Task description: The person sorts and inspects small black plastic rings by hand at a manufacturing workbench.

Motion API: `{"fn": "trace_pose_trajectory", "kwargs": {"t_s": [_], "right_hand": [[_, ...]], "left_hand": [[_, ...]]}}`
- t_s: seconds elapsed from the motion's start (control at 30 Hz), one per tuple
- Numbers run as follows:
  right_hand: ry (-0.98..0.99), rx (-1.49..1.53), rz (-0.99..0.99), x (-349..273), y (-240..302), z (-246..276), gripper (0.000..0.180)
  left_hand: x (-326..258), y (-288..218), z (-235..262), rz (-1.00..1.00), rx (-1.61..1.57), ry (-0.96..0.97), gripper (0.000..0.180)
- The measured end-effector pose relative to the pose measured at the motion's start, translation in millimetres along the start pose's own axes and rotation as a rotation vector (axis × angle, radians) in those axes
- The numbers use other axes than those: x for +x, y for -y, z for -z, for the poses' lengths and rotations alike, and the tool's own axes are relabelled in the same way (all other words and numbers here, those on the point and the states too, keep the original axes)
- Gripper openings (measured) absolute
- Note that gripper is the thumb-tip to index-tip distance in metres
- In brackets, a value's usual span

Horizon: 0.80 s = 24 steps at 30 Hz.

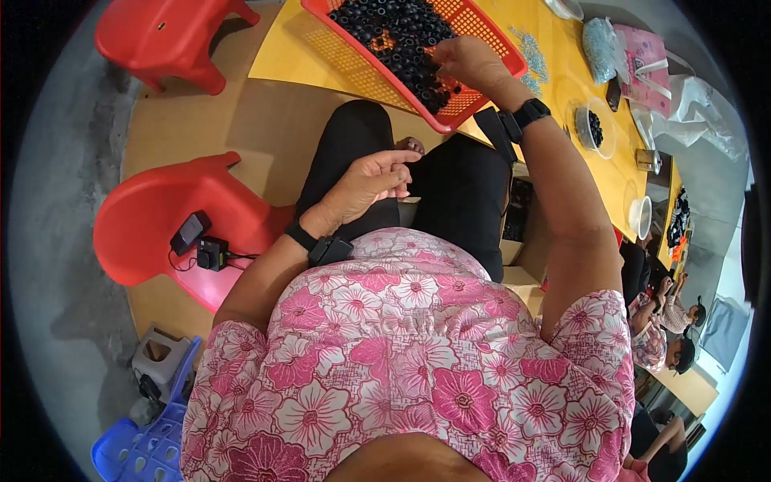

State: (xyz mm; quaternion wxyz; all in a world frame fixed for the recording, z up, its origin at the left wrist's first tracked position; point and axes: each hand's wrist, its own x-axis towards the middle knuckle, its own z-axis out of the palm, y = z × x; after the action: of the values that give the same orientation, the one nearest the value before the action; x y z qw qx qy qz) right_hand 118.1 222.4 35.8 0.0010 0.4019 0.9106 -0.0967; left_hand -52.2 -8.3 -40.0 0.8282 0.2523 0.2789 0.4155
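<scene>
A red plastic basket (pixel 385 72) sits at the near edge of the yellow table, holding a heap of small black ring-shaped parts (pixel 401 40). My right hand (pixel 474 66) reaches in over its right side, fingers bent down and drawn together at the black parts. Whether a part is between those fingertips cannot be made out. Above my lap, my left hand (pixel 371 186) is half closed: the index finger points to the right and the other fingers curl in. Anything inside that curl is too small or hidden to name. Black bands with small boxes circle both wrists.
Clear small pieces (pixel 530 56) lie scattered right of the basket. Further right stand a clear tub (pixel 596 128) with black parts, a filled plastic bag (pixel 602 50) and a pink bag (pixel 644 76). A red chair (pixel 173 213) bearing black devices is at left. Other people sit far right.
</scene>
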Motion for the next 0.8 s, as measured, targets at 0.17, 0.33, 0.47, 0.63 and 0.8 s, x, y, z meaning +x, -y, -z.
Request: {"fn": "trace_pose_trajectory", "kwargs": {"t_s": [0.17, 0.33, 0.47, 0.63, 0.8], "right_hand": [[0.029, 0.02, -0.077, 8, 2, -10, 0.021], [-0.001, -0.044, 0.049, 11, -7, -14, 0.014], [-0.005, 0.018, 0.109, 11, -8, -12, 0.013], [-0.023, 0.054, 0.071, 8, -2, -10, 0.019], [0.018, 0.016, -0.01, 12, 8, -8, 0.022]], "left_hand": [[0, -1, 0, -0.028, 0.023, 0.034, 0.045], [2, -1, -1, -0.026, 0.025, 0.036, 0.046], [1, 0, 0, -0.033, 0.022, 0.039, 0.045], [1, 0, 2, -0.03, 0.064, 0.037, 0.045], [1, 0, 1, -0.032, 0.081, 0.041, 0.044]]}}
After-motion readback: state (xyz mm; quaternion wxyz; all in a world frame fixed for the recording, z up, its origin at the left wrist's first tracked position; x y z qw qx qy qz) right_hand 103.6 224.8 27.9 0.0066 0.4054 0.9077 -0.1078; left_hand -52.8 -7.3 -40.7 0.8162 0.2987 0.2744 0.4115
